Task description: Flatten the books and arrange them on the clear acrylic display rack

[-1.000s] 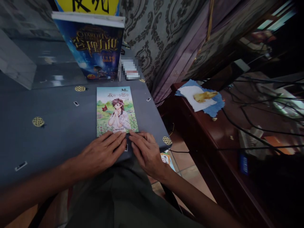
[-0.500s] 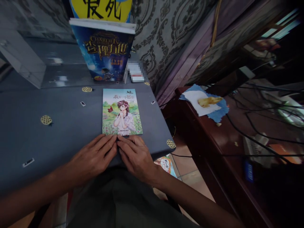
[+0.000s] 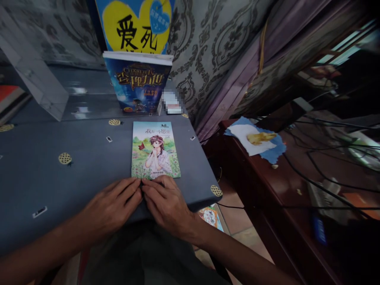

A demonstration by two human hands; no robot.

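Observation:
A thin paperback book (image 3: 156,152) lies face up on the grey-blue table (image 3: 92,182). Its cover shows a drawn figure with clasped hands and a red butterfly in a green field. My left hand (image 3: 114,202) and my right hand (image 3: 168,204) rest at the table's front edge, just below the book. Their fingers lie stretched forward, and the fingertips meet near its lower edge. Whether they touch the book I cannot tell. No object shows in either hand.
A dark blue book (image 3: 139,85) stands upright in a clear acrylic stand (image 3: 56,91), before a taller yellow-and-blue book (image 3: 133,27). A brown wooden table (image 3: 237,166) at right bears blue cloth (image 3: 274,148) and black cables. Another book (image 3: 211,217) lies below the table edge.
The view has tilted up slightly, so things sit lower and more of the yellow-and-blue book shows. My hands have shifted slightly left relative to the paperback, which stays in place.

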